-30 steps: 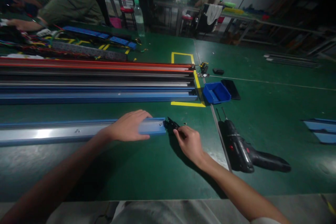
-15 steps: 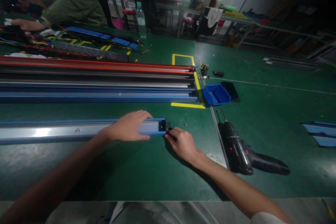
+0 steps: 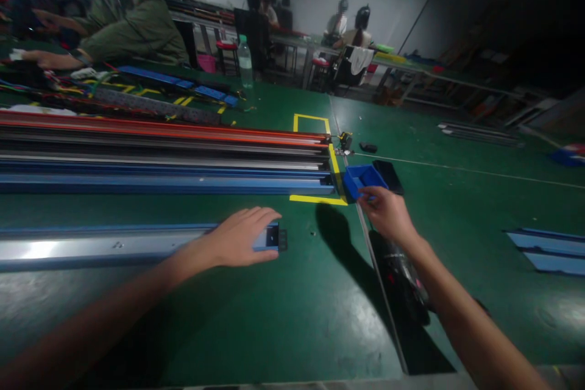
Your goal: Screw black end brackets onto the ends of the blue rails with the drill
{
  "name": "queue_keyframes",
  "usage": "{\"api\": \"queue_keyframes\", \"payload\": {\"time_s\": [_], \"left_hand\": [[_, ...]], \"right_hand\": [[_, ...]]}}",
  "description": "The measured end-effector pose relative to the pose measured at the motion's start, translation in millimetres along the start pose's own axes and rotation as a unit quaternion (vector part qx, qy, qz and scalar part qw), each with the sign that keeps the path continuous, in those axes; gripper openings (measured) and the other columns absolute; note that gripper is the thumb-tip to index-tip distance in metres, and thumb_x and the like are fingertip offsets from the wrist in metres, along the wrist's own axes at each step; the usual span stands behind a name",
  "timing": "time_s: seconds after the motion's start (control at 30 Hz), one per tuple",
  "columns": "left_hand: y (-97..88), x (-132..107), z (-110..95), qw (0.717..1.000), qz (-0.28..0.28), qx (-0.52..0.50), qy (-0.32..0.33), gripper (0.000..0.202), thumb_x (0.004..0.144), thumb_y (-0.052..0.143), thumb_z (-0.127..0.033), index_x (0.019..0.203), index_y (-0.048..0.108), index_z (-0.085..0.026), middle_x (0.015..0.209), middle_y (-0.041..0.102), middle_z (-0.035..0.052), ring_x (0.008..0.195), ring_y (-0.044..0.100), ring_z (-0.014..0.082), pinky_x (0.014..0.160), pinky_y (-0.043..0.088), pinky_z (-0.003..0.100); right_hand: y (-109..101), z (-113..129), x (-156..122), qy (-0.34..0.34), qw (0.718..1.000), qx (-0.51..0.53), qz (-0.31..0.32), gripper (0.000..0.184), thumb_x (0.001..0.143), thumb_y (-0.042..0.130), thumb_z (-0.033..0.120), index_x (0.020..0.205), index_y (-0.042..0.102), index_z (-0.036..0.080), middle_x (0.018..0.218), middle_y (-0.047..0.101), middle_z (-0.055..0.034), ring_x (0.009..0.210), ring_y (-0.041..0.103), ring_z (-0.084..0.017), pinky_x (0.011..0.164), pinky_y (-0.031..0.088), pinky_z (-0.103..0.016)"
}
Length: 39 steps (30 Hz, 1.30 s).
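Observation:
My left hand (image 3: 240, 239) spans the near blue metal channel (image 3: 82, 248), with its fingers along the far edge and its thumb along the near edge. A black end piece (image 3: 283, 239) sticks out from the channel's right end, just past my fingertips. My right hand (image 3: 388, 214) is over the near rim of a small blue bin (image 3: 351, 185), fingers drawn together. Whatever may be between those fingertips is too small to make out. A black power drill (image 3: 401, 277) lies below my right forearm, which partly hides it.
Long blue, grey and red-orange channels (image 3: 137, 181) lie side by side beyond, ending near yellow tape (image 3: 317, 199). A water bottle (image 3: 245, 64) stands farther back. Across the table, a person in a green sleeve (image 3: 137, 27) handles wiring. Blue pieces (image 3: 548, 250) lie at right.
My right hand has left the channel's end and moved right and away from me to the blue bin. My left hand stays on the channel. The view has tilted up slightly.

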<state>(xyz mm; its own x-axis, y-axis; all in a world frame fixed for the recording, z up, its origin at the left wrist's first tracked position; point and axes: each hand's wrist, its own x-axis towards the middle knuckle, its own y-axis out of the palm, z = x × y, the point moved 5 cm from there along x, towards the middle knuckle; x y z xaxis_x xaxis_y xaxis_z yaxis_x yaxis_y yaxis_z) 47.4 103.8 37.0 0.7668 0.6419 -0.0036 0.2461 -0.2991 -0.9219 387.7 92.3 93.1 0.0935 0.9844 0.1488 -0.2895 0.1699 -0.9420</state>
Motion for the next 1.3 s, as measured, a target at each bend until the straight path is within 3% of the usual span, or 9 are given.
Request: {"api": "queue_keyframes", "payload": {"time_s": [0.07,0.17,0.37,0.47,0.67,0.83,0.97,1.13,1.3], "left_hand": [[3.2,9.9,-9.2,1.0,-0.008,-0.002,0.014,0.075,0.091,0.06,-0.066,0.15,0.045,-0.022,0.154,0.052,0.0136,0.137,0.054,0.0335,0.114,0.044,0.051],[7.8,20.2,-17.7,1.0,-0.011,-0.003,0.027,0.07,0.092,0.061,-0.063,0.146,0.047,-0.021,0.151,0.054,0.0135,0.136,0.054,0.0336,0.112,0.046,0.051],[11.7,22.7,-14.9,0.999,0.004,-0.034,0.006,0.061,0.088,0.065,-0.058,0.136,0.053,-0.022,0.135,0.062,0.0112,0.122,0.062,0.0301,0.102,0.052,0.047],[10.7,22.2,-14.3,0.999,0.001,-0.04,0.005,0.058,0.088,0.065,-0.058,0.133,0.055,-0.023,0.132,0.064,0.0101,0.12,0.062,0.0298,0.1,0.052,0.046],[9.9,22.8,-15.7,0.999,0.002,-0.038,0.017,0.056,0.089,0.065,-0.058,0.132,0.056,-0.022,0.13,0.065,0.0097,0.12,0.063,0.0294,0.101,0.051,0.046],[10.8,22.3,-14.9,0.999,-0.006,-0.035,0.019,0.057,0.088,0.066,-0.057,0.132,0.056,-0.023,0.13,0.065,0.0099,0.12,0.062,0.0295,0.101,0.051,0.044],[11.4,22.1,-14.3,0.999,-0.009,-0.035,0.015,0.056,0.086,0.068,-0.057,0.128,0.058,-0.022,0.126,0.067,0.0096,0.116,0.064,0.0293,0.099,0.052,0.044],[10.8,22.2,-14.4,0.999,-0.012,-0.038,0.014,0.048,0.085,0.071,-0.053,0.119,0.061,-0.021,0.118,0.069,0.0088,0.111,0.066,0.0283,0.096,0.052,0.042],[8.9,21.7,-14.7,0.999,-0.017,-0.046,0.019,0.051,0.082,0.074,-0.052,0.119,0.061,-0.019,0.118,0.069,0.009,0.109,0.067,0.0278,0.095,0.053,0.042]], "right_hand": [[-9.4,-37.3,34.9,0.025,0.999,-0.031,0.015,0.03,0.092,0.066,0.021,0.118,0.077,0.012,0.104,0.08,-0.0154,0.088,0.075,-0.025,0.078,0.053,-0.031],[0.2,-67.0,75.2,0.022,0.997,-0.047,0.062,0.033,0.088,0.069,0.017,0.12,0.077,0.011,0.105,0.081,-0.0138,0.092,0.076,-0.025,0.079,0.054,-0.029],[45.1,-69.0,111.0,-0.017,0.984,-0.059,0.165,0.027,0.096,0.072,0.026,0.122,0.072,0.016,0.116,0.076,-0.0083,0.104,0.072,-0.023,0.092,0.058,-0.036],[56.8,-68.6,117.4,-0.024,0.979,-0.07,0.189,0.035,0.101,0.067,0.037,0.13,0.065,0.018,0.131,0.066,-0.0095,0.111,0.069,-0.025,0.093,0.06,-0.046],[63.6,-69.0,122.8,-0.033,0.98,-0.076,0.182,0.037,0.101,0.068,0.038,0.133,0.063,0.019,0.134,0.065,-0.0092,0.113,0.068,-0.025,0.094,0.06,-0.045],[61.8,-62.7,121.9,-0.07,0.982,-0.061,0.166,0.017,0.099,0.065,0.019,0.11,0.076,0.013,0.111,0.077,-0.0098,0.103,0.072,-0.026,0.091,0.057,-0.036],[57.8,-58.9,120.0,-0.094,0.981,-0.053,0.162,0.026,0.084,0.062,0.001,0.094,0.081,0.014,0.095,0.082,-0.008,0.091,0.074,-0.025,0.082,0.054,-0.028],[55.4,-56.0,117.6,-0.095,0.98,-0.06,0.162,0.025,0.082,0.061,0.001,0.091,0.081,0.014,0.089,0.082,-0.0072,0.089,0.074,-0.025,0.081,0.053,-0.027],[57.2,-61.5,116.9,-0.072,0.982,-0.074,0.157,0.016,0.094,0.066,0.013,0.102,0.079,0.013,0.1,0.079,-0.0095,0.095,0.073,-0.026,0.089,0.056,-0.034]]}}
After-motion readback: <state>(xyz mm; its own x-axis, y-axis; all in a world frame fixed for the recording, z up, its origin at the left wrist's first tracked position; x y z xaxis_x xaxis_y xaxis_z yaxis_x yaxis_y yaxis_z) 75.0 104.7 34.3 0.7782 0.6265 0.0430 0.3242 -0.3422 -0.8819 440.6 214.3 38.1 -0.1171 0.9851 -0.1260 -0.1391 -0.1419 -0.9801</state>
